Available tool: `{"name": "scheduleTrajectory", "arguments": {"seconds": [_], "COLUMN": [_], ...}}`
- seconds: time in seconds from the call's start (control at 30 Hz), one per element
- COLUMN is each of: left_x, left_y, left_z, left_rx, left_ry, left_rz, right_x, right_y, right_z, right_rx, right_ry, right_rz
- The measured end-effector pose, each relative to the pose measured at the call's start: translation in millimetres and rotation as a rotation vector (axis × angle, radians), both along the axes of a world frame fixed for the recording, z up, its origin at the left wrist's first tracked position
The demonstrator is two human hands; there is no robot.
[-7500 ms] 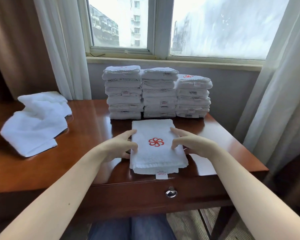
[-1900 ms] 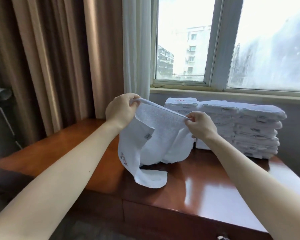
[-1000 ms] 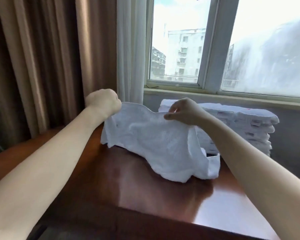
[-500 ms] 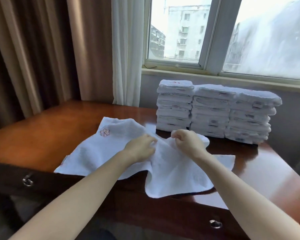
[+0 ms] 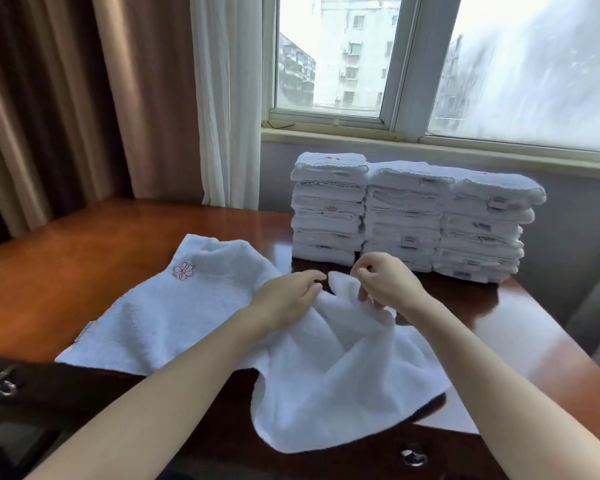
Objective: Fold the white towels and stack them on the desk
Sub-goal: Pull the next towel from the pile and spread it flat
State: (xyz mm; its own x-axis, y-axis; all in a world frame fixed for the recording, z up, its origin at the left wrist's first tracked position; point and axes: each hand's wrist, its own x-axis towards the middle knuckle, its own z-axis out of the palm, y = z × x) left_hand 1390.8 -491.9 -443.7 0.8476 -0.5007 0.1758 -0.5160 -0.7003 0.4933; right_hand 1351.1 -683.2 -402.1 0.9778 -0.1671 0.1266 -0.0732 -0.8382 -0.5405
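Observation:
A white towel (image 5: 174,317) with a red flower emblem lies spread and rumpled on the wooden desk (image 5: 70,258), its near edge hanging over the front. My left hand (image 5: 286,294) rests on the towel's middle with fingers loosely bent. Beside it, my right hand (image 5: 383,284) pinches a raised fold of the same towel. Three stacks of folded white towels (image 5: 406,216) stand side by side at the back of the desk under the window.
Brown curtains (image 5: 66,98) and a white sheer curtain (image 5: 229,98) hang at the left. The window sill (image 5: 430,147) runs behind the stacks. Two drawer handles (image 5: 413,457) show on the desk's front. The desk's right edge drops off near the stacks.
The towel came down from the air and now lies on the desk. Since half a second ago my hands have shifted slightly, the right one lifting a fold.

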Motion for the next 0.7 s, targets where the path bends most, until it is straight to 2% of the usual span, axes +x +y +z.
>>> {"name": "scheduleTrajectory", "arguments": {"seconds": [0.07, 0.13, 0.2, 0.27, 0.37, 0.47, 0.57, 0.63, 0.7], "left_x": [4, 8, 13, 17, 26, 33, 38, 42, 47], "left_y": [-6, -9, -11, -13, -18, -29, -51, -69, -83], "left_z": [1, 0, 0, 2, 4, 5, 12, 18, 24], "left_rx": [0.051, 0.088, 0.105, 0.14, 0.272, 0.321, 0.335, 0.249, 0.056], "left_ry": [-0.032, -0.068, -0.048, 0.01, 0.075, 0.125, 0.0, -0.109, -0.193], "left_rz": [0.049, 0.075, 0.061, -0.005, -0.142, -0.174, -0.145, -0.03, 0.121], "right_x": [6, 10, 11, 12, 12, 2, -15, -25, -33], "right_y": [-7, -14, -18, -24, -34, -47, -68, -86, -104], "right_z": [0, -7, -17, -27, -25, -9, 11, 24, 35], "right_rx": [-0.062, -0.094, 0.144, 0.289, 0.248, 0.241, 0.267, 0.279, 0.293], "right_ry": [-0.017, 0.083, 0.28, 0.335, 0.159, -0.09, -0.275, -0.354, -0.413], "right_rz": [-0.054, -0.06, -0.041, 0.015, 0.013, -0.14, -0.293, -0.355, -0.418]}}
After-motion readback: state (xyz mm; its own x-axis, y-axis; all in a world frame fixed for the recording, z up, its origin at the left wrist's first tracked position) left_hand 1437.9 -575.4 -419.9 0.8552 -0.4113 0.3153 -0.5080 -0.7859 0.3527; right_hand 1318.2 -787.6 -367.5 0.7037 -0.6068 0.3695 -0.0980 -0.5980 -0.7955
